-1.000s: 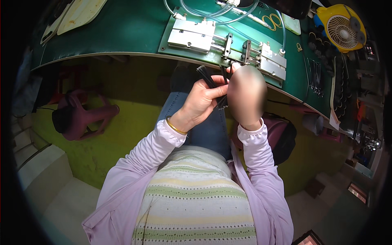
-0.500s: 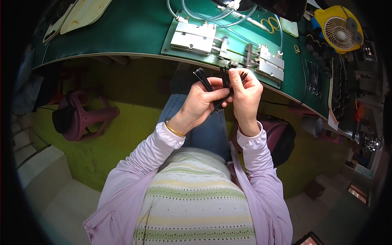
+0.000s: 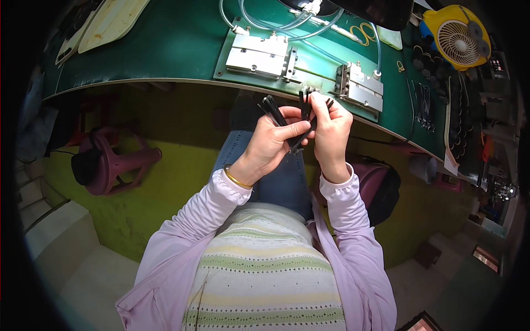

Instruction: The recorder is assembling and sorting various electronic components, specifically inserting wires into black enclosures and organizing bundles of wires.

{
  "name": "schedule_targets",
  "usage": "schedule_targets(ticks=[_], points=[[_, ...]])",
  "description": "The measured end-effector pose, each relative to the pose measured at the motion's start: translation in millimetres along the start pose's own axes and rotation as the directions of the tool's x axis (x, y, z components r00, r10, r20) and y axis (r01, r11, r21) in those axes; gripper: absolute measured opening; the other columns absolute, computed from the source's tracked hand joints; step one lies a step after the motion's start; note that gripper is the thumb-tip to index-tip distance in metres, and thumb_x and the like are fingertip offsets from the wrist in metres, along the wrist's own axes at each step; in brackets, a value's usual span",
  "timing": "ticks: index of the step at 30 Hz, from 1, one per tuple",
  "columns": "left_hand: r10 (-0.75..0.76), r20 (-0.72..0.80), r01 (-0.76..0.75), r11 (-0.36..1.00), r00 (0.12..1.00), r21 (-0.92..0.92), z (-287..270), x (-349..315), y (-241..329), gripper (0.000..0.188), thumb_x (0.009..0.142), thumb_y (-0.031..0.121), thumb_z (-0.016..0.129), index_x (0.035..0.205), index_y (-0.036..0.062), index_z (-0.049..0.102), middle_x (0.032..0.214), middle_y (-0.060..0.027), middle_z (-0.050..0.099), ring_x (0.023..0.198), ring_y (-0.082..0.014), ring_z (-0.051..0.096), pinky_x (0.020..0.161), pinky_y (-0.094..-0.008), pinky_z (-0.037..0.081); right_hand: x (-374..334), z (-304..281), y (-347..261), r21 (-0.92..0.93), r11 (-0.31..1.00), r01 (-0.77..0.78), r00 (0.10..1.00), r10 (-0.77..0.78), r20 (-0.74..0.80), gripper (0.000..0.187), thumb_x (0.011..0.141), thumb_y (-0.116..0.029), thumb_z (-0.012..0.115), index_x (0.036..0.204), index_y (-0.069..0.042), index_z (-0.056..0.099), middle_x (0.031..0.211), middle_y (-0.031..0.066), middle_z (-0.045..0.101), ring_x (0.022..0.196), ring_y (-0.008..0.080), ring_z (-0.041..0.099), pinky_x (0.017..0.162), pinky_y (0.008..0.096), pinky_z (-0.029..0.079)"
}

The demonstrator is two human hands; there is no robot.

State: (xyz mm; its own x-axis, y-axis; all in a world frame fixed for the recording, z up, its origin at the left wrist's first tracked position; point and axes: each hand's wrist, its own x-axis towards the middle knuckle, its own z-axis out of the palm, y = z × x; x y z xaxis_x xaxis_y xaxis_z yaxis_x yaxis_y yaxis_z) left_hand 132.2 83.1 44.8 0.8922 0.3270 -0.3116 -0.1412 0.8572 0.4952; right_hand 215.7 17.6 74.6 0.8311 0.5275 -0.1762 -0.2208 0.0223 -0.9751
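Fingers of both our hands close on a bundle of thin black strips (image 3: 290,124), held in the air above our lap, just short of the bench edge.

Our left hand (image 3: 270,146) grips the bundle; our right hand (image 3: 331,129) pinches a few strip ends, fingertips (image 3: 317,102) shut. We judge sorting is underway, nothing yet placed in the metal fixture (image 3: 359,88) on the green bench (image 3: 165,44). Room is open below and to the left; the bench edge lies close ahead.
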Motion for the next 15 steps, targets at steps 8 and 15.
schedule_targets(ticks=[8,15], points=[[-0.034,0.053,0.034,0.999,0.998,0.004,-2.4,3.8,-0.9,0.013,0.077,0.000,0.056,0.089,-0.0017,0.053,0.079,-0.0080,0.057,0.068,-0.0151,0.058,0.061,-0.0244,0.047,4.1,-2.5,2.2,-0.001,1.000,0.008,1.000,-0.008,0.005,0.020,0.081,-0.017,0.055,0.072,0.001,0.059,0.050,-0.0002,0.050,0.034,0.0030,0.041,0.029,0.0165,0.032],[-0.035,0.022,0.035,0.999,0.999,0.018,0.8,-0.8,0.4,0.015,0.079,0.002,0.054,0.093,-0.0007,0.052,0.076,-0.0063,0.056,0.066,-0.0133,0.055,0.060,-0.0239,0.046,1.2,-7.5,3.3,-0.017,0.999,0.039,0.997,-0.038,0.063,0.021,0.081,-0.018,0.057,0.072,0.001,0.059,0.052,0.0012,0.053,0.035,0.0023,0.040,0.029,0.0163,0.031]])
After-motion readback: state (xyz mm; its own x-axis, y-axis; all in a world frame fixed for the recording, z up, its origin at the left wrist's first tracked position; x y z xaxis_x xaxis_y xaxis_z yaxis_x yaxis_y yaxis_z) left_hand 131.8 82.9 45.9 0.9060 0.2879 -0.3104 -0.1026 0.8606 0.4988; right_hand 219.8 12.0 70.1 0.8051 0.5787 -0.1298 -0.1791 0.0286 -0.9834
